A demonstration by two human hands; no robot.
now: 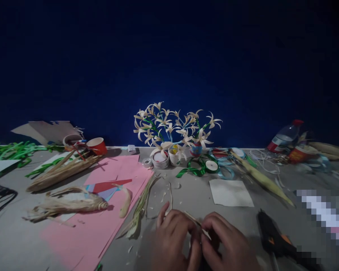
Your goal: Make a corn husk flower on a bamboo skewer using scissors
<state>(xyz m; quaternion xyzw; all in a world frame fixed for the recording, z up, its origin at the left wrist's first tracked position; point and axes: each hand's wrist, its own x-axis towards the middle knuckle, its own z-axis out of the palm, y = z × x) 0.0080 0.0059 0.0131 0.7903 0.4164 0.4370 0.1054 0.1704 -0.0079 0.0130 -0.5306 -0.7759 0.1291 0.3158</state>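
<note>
Near the table's front edge, my left hand (pixel 176 235) and my right hand (pixel 224 239) meet, fingertips pinched together. Between them shows a thin pale strip of corn husk (pixel 193 217), mostly covered by the fingers. A dried husk bundle (pixel 139 210) lies left of my left hand, with small pale scraps around it. Beyond my right hand is a square of white paper (pixel 231 192). A black and orange glue gun (pixel 277 235) lies to its right. At the back, husk flowers (pixel 164 122) with green and blue stems stand in small cups.
Pink paper sheets (pixel 101 222) spread across the left, under husk pieces (pixel 70 203). A red cup (pixel 96 146) and green pipe cleaners (pixel 14 152) are back left. Green ribbon (pixel 196 167), a husk ear (pixel 261 177) and a tilted bottle (pixel 285 137) lie back right. A dark blue wall (pixel 169 56) stands behind.
</note>
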